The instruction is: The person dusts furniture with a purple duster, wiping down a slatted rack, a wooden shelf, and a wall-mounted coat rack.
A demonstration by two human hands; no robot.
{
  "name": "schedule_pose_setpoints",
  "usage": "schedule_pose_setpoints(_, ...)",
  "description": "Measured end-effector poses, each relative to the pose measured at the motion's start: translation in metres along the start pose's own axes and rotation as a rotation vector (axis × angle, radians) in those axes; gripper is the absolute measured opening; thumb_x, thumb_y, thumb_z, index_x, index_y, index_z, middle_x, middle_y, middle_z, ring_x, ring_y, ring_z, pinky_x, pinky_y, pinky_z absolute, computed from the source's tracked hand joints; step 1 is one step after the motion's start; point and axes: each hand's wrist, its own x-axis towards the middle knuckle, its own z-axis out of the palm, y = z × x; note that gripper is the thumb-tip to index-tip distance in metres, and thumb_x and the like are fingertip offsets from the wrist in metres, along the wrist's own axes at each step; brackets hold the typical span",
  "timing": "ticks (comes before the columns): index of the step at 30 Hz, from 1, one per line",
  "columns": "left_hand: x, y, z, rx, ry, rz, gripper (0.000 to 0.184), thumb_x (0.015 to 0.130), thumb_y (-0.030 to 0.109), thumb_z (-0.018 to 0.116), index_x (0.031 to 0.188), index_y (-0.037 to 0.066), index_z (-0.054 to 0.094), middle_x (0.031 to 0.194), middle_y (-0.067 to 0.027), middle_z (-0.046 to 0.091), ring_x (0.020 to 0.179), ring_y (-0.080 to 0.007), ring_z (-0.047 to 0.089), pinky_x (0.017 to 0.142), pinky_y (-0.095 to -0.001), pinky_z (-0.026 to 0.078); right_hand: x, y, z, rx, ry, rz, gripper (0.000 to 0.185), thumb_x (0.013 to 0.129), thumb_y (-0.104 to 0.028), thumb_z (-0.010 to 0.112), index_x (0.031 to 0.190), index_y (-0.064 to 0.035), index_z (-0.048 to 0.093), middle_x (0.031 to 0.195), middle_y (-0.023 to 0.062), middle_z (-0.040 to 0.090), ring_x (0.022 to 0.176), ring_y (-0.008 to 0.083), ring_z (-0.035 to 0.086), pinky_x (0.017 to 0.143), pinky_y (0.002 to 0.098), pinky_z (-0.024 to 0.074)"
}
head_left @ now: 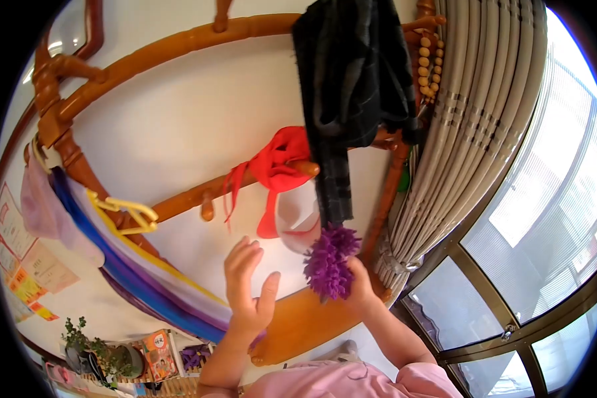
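Observation:
My right hand (359, 284) is closed on a fluffy purple duster (331, 263), its fingers partly hidden behind the fluff. The duster's head is just below the hanging end of a dark plaid cloth (351, 79). To the left, my left hand (249, 282) is raised with thumb and fingers apart and nothing in it. Above the hands, a red cloth cap (284, 159) hangs on a peg of the wooden rack (179, 41), with a clear and red visor (300, 219) under it.
Blue, purple and white cloths (139, 265) hang at the left beside a yellow hanger (129, 213). Wooden beads (424, 63) and a grey curtain (474, 113) are at the right, by the window. Potted plants (113, 358) stand at the lower left. A wooden board (312, 322) lies below the hands.

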Motion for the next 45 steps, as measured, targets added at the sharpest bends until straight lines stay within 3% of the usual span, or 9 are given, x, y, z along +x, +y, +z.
schedule_pose_setpoints(4,0.052,0.003,0.022,0.283,0.012,0.142,0.047,0.086,0.004,0.067,0.13,-0.004,0.051,0.134,-0.0197,0.052,0.128,-0.0389,0.047,0.109,-0.0473,0.036,0.014,-0.093,-0.012,0.141,0.199,-0.269,0.044,0.087,-0.025,0.062,0.122,0.001,0.056,0.107,0.0158,0.067,0.102,0.0281,0.066,0.089,0.0402,0.0556)
schedule_pose_setpoints(8,0.105,0.011,0.045,0.671,-0.053,0.065,0.083,0.073,0.01,0.08,0.143,-0.002,0.037,0.142,-0.022,0.044,0.133,-0.044,0.04,0.112,-0.0508,0.031,0.029,-0.195,0.005,-0.291,0.291,-0.727,0.043,0.087,-0.019,0.065,0.125,-0.0026,0.054,0.109,0.0104,0.066,0.101,0.0249,0.065,0.089,0.0383,0.0534)
schedule_pose_setpoints(13,0.132,-0.008,0.053,0.905,-0.12,-0.131,0.089,0.072,0.015,0.081,0.146,-0.001,0.033,0.141,-0.0226,0.045,0.134,-0.0407,0.039,0.115,-0.0508,0.026,0.091,-0.289,0.015,-1.372,0.454,-1.3,0.042,0.085,-0.016,0.068,0.123,-0.0012,0.057,0.112,0.0148,0.062,0.104,0.0322,0.06,0.088,0.0422,0.0501)
schedule_pose_setpoints(16,0.137,-0.026,0.05,1.023,-0.151,-0.166,0.086,0.071,0.023,0.081,0.143,-0.001,0.039,0.129,-0.0228,0.054,0.128,-0.0383,0.045,0.116,-0.0517,0.026,0.13,-0.303,0.021,-1.775,0.262,-1.46,0.044,0.08,-0.016,0.07,0.121,-0.0016,0.059,0.115,0.016,0.061,0.109,0.0357,0.055,0.092,0.0459,0.0448)
schedule_pose_setpoints(24,0.14,-0.031,0.05,0.85,-0.257,-0.235,0.052,0.063,0.027,0.086,0.099,0.001,0.059,0.098,-0.0152,0.057,0.102,-0.037,0.048,0.092,-0.046,0.037,0.154,-0.278,0.027,-1.746,-0.16,-1.321,0.041,0.073,-0.018,0.072,0.111,-0.0023,0.067,0.118,0.0124,0.062,0.114,0.0338,0.051,0.096,0.0463,0.0383)
schedule_pose_setpoints(32,0.14,-0.026,0.048,0.812,-0.31,-0.285,0.061,0.06,0.027,0.088,0.108,0.002,0.059,0.109,-0.0168,0.055,0.107,-0.0377,0.047,0.096,-0.0463,0.036,0.159,-0.307,-0.003,-1.875,0.199,-1.525,0.037,0.071,-0.021,0.076,0.106,-0.009,0.069,0.118,0.0035,0.063,0.105,0.0272,0.053,0.085,0.0416,0.0487)
schedule_pose_setpoints(37,0.142,-0.026,0.053,0.825,-0.312,-0.313,0.066,0.057,0.024,0.087,0.113,0.002,0.058,0.115,-0.0168,0.055,0.112,-0.0393,0.044,0.099,-0.0467,0.034,0.144,-0.268,0.006,-1.891,0.135,-1.491,0.032,0.067,-0.017,0.077,0.097,-0.0092,0.067,0.115,0.0043,0.062,0.101,0.0274,0.054,0.078,0.0405,0.052)
schedule_pose_setpoints(42,0.138,-0.029,0.052,0.856,-0.348,-0.34,0.071,0.056,0.023,0.088,0.117,0.004,0.057,0.117,-0.0155,0.055,0.116,-0.0392,0.043,0.1,-0.0459,0.033,0.137,-0.268,-0.027,-1.473,-0.072,-1.42,0.04,0.06,-0.002,0.078,0.098,-0.007,0.063,0.108,0.0099,0.058,0.103,0.0327,0.054,0.085,0.0401,0.0495)
schedule_pose_setpoints(45,0.136,-0.03,0.054,0.863,-0.31,-0.328,0.073,0.055,0.023,0.089,0.118,0.005,0.057,0.119,-0.0156,0.054,0.117,-0.0396,0.043,0.102,-0.0465,0.032,0.133,-0.283,-0.056,-1.025,0.243,-1.328,0.043,0.069,0.007,0.073,0.107,-0.0078,0.06,0.107,0.0124,0.057,0.104,0.0316,0.057,0.088,0.0378,0.0474)
